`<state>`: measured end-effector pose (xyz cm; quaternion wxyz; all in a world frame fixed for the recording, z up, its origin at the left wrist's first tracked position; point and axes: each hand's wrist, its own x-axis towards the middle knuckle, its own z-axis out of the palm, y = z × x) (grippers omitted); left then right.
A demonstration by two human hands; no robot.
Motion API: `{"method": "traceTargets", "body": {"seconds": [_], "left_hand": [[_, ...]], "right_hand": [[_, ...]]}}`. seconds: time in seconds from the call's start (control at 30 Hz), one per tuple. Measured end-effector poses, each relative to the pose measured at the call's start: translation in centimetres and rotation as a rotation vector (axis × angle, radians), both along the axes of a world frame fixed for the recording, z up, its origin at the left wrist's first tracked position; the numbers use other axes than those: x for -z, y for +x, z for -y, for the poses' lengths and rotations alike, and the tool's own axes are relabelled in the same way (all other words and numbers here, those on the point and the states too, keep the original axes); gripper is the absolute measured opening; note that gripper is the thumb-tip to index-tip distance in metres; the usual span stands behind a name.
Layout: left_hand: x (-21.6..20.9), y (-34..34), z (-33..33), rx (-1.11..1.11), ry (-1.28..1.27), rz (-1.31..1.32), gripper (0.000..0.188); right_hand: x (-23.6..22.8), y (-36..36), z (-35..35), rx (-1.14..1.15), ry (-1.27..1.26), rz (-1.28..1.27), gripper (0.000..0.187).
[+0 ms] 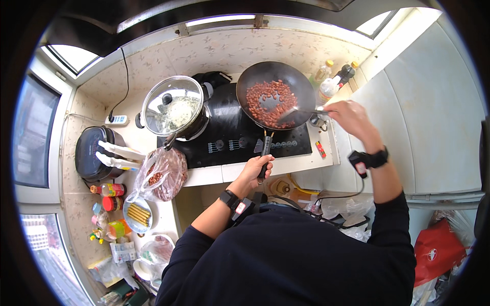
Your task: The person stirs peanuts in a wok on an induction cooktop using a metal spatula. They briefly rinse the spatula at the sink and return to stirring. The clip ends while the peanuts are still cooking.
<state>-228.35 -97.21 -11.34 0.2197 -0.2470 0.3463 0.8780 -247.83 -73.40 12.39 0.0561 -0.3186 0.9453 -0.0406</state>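
Note:
My left hand point(252, 174) is closed round the black handle of a dark wok point(300, 81), which sits on the right side of the stove. Reddish-brown peanuts point(258, 96) lie in a rough ring over the wok's bottom, with a small bare patch in the middle. In my right hand point(353, 120), closed, is the dark handle of a spatula point(308, 110). Its blade reaches over the wok's right rim and lies among the peanuts, slightly smeared. Left of the wok, a steel pot under a glass lid point(162, 87) covers the other burner; pale food with green bits shows through.
Bottles point(323, 71) stand behind the wok to the right, and a red lighter point(320, 149) lies on the counter edge. On the left are a plastic bag of peanuts point(171, 173), a black lidded cooker point(94, 148), a plate with yellow rolls point(130, 206) and several sauce bottles.

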Motion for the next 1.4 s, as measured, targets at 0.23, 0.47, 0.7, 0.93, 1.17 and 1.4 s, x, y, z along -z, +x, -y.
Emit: {"method": "traceTargets", "body": {"seconds": [0.23,0.47,0.7,0.93,1.17,1.4], "left_hand": [[-0.1,0.1,0.0,0.002,-0.025,0.013,0.021],[0.2,0.1,-0.1,-0.006,-0.008,-0.006,0.020],[0.7,-0.1,-0.2,0.006,-0.022,-0.003,0.021],[0.4,0.0,-0.1,0.004,-0.016,0.011,0.022],[0.1,0.1,0.1,0.006,0.022,-0.007,0.024],[-0.4,0.1,-0.1,-0.004,0.037,0.017,0.026]], "right_hand": [[10.8,-5.7,4.8,0.210,-0.451,-0.012,0.027],[4.9,-1.7,2.5,-0.047,-0.197,0.099,0.029],[-3.8,0.7,-1.2,0.023,0.025,0.075,0.024],[6.6,-3.5,2.8,0.185,-0.279,-0.060,0.024],[14.3,0.0,3.7,0.129,-0.393,-0.027,0.040],[21.0,6.7,-1.8,0.325,-0.984,0.609,0.041]]}}
